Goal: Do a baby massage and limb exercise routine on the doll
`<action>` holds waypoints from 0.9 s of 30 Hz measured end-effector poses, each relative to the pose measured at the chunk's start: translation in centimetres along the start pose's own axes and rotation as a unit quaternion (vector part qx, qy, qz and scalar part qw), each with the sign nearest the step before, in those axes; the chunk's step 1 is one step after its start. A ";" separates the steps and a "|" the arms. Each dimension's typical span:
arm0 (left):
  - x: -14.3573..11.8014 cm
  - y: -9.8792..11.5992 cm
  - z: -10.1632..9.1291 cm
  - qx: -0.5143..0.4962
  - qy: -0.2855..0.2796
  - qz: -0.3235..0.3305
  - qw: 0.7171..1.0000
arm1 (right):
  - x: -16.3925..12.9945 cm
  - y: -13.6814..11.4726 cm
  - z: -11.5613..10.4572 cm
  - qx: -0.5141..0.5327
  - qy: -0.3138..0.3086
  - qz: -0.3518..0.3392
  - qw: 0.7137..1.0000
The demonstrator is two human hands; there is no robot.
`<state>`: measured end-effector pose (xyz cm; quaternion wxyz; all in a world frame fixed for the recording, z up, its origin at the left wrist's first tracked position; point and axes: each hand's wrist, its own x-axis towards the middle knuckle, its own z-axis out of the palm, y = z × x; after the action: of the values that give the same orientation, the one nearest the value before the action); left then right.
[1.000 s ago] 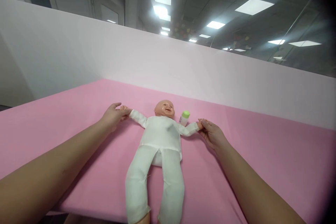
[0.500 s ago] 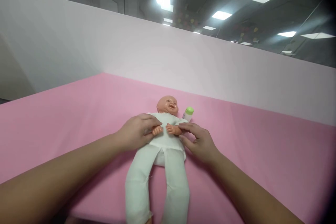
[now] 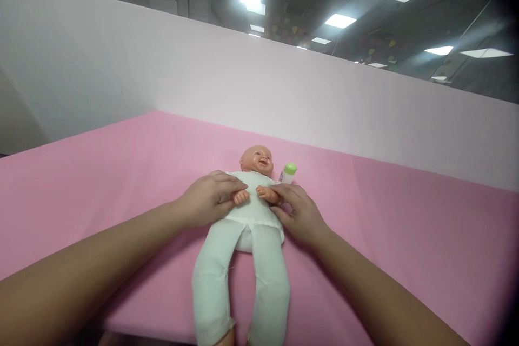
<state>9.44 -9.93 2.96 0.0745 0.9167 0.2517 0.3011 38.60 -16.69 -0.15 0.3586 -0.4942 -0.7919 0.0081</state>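
Observation:
A baby doll with a white cloth body lies on its back on the pink tabletop, head toward the far wall and legs toward me. My left hand is closed around the doll's arm on the left, whose small plastic hand shows beyond my fingertips. On the other side, my right hand grips the opposite doll arm near its wrist, thumb below and fingers on top. Both doll hands rest over the chest. Just beyond my right hand stands a small white bottle with a green cap, its lower part hidden.
A pale partition wall runs behind the pink surface, with another pale panel at the left. The table's front edge shows at the bottom left. Ceiling lights appear above the wall.
My right hand has shifted slightly inward and its fingers have closed further over the doll's arm. The left hand keeps its hold. The whole view has shifted a little.

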 end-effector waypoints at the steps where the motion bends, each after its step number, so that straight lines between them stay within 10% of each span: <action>1: 0.0 -0.2 -0.1 -0.026 0.018 -0.034 0.999 | 0.0 0.3 -0.1 0.014 0.008 0.034 0.999; 7: -0.5 -4.2 -1.3 -0.170 0.182 -0.278 0.928 | 0.1 4.6 -0.9 0.205 0.150 0.225 0.941; 14: -1.6 -9.5 -3.2 -0.140 0.190 -0.465 0.853 | -0.4 10.7 -2.4 0.210 0.189 0.434 0.855; 21: -2.1 -11.8 -3.2 -0.002 0.088 -0.482 0.872 | -1.0 11.8 -3.5 -0.006 0.024 0.469 0.883; 27: -2.3 -12.6 -3.3 0.087 0.019 -0.478 0.874 | -1.1 11.9 -3.9 -0.024 0.016 0.456 0.890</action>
<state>0.66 -0.24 0.85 0.1241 0.6818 0.6855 0.2233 50.41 -12.82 -2.26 0.3159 -0.8094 -0.4736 0.1439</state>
